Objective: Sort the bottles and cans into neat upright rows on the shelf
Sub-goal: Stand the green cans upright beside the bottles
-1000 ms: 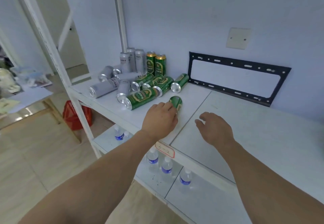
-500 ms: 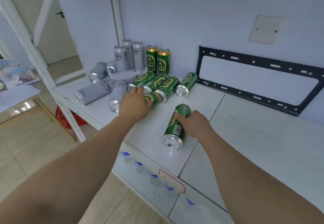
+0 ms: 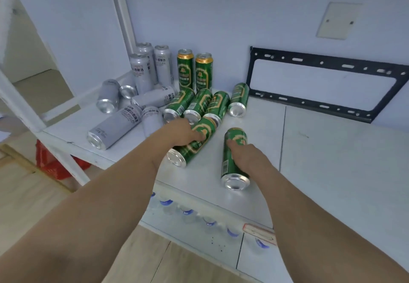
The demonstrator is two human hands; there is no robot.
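Note:
On the white shelf (image 3: 332,161) my left hand (image 3: 181,133) grips a green can (image 3: 194,143) lying on its side, its base toward me. My right hand (image 3: 247,156) grips a second lying green can (image 3: 233,156), set apart to the right. Behind them several green cans (image 3: 199,103) lie side by side. Two green cans (image 3: 194,70) stand upright by the wall. Three silver cans (image 3: 148,66) stand upright in the back corner, and several silver cans (image 3: 117,125) lie tumbled at the left.
A black metal bracket (image 3: 327,85) leans against the wall at the right. White shelf posts (image 3: 124,12) rise at the left and in the corner. Water bottles (image 3: 188,213) with blue caps stand on the lower shelf. A red crate (image 3: 55,163) sits on the floor.
My left hand has closed over the nearest lying green can. My right hand keeps its hold on the separate can. The camera has moved closer to the shelf.

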